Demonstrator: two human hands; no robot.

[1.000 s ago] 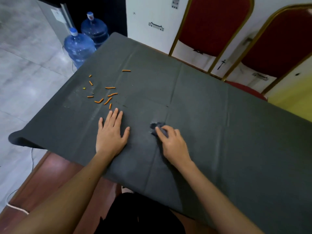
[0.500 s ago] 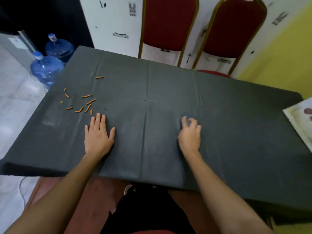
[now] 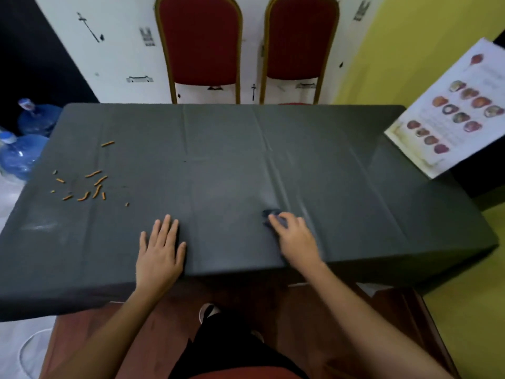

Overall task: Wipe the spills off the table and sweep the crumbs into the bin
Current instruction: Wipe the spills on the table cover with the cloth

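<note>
A table under a dark grey cloth [image 3: 246,149] fills the head view. Several orange crumb sticks [image 3: 93,184] lie scattered at its left end. My left hand [image 3: 159,253] rests flat on the cloth near the front edge, fingers apart, holding nothing. My right hand [image 3: 293,236] presses a small dark blue rag [image 3: 270,213] onto the cloth near the middle front; only the rag's tip shows past my fingers. A pale smear [image 3: 41,227] marks the cloth at the front left. No bin is in view.
Two red chairs [image 3: 202,45] with gold frames stand behind the table's far edge. Blue water bottles [image 3: 19,154] sit on the floor at the left. A printed menu sheet [image 3: 453,113] lies at the right end. My legs are below the front edge.
The view has swung right, now showing the whole table and the menu sheet. My right hand with the rag has slid to the right along the cloth. My left hand stays flat.
</note>
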